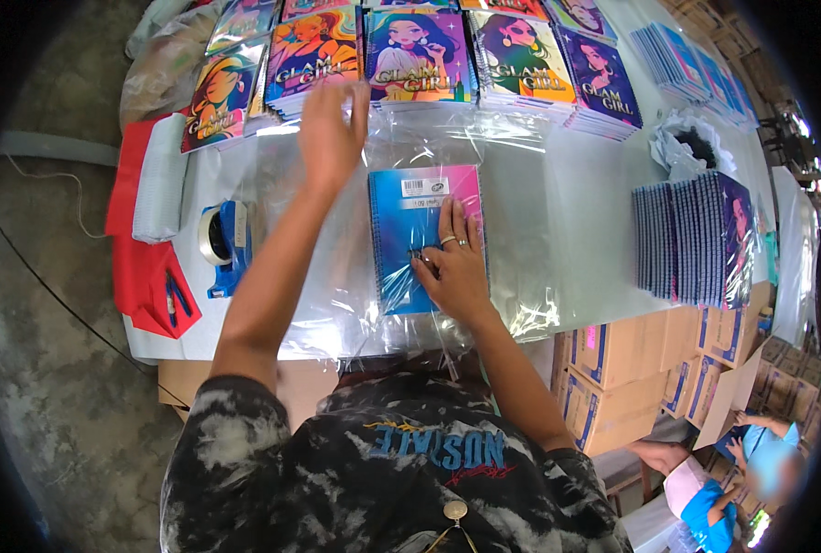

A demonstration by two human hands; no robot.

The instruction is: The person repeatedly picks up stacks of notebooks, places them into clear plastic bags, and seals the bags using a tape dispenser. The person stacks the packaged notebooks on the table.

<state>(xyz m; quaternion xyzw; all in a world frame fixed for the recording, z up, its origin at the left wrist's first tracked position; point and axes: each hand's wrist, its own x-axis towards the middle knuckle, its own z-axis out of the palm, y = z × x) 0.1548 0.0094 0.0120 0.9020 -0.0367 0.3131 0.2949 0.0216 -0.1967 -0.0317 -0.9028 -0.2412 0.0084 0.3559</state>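
Observation:
A blue-and-pink spiral notebook [394, 221] with a white barcode label lies on a sheet of clear plastic film [521, 240] in the middle of the table. My right hand [459, 267] rests on its right half, fingers stretched flat and the thumb reaching left. A small dark patch by the thumb is too unclear to name. My left hand [335, 129] is raised at the front of the far notebook stacks, its fingers apart and slightly blurred. Nearest to it is a stack of notebooks with an orange-haired figure [314, 55] on the cover.
More illustrated notebook stacks [526, 64] line the far side. Spiral-bound piles [682, 240] and blue notebooks [673, 64] stand at right. A blue tape dispenser [231, 249] and red cloth pouch [148, 286] lie left. Cardboard boxes [613, 396] and another person [761, 461] are at lower right.

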